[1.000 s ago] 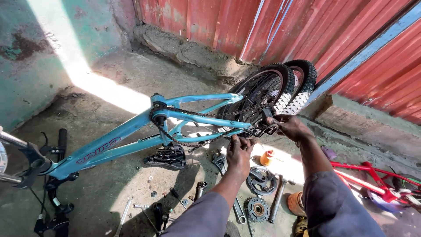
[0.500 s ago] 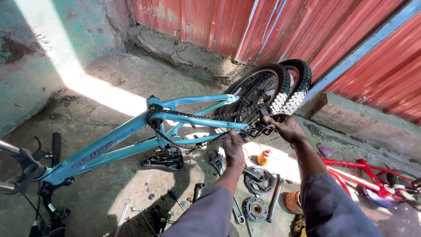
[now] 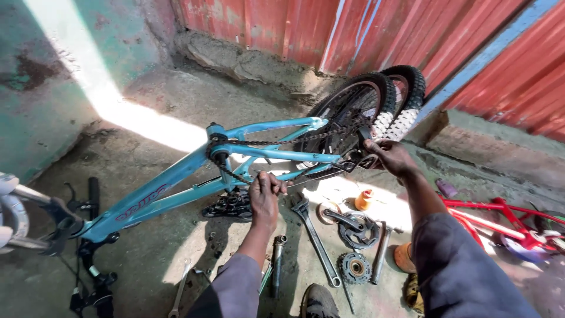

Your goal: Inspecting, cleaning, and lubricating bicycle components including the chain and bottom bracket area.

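Left hand point(image 3: 265, 197) dropped lower, gripping chain point(image 3: 235, 175); right hand point(image 3: 388, 156) at rear wheel point(image 3: 347, 118).

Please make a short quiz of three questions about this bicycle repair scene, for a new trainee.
1. True or false: the blue bicycle frame stands upside down.
2. What does the left hand grip?
A. the chain
B. the long wrench
C. the small orange bottle
3. Fill in: the right hand is at the hub of the rear ____.

Key:
1. True; the saddle is under the frame, on the ground.
2. A. The wrench and the bottle lie untouched on the ground.
3. wheel
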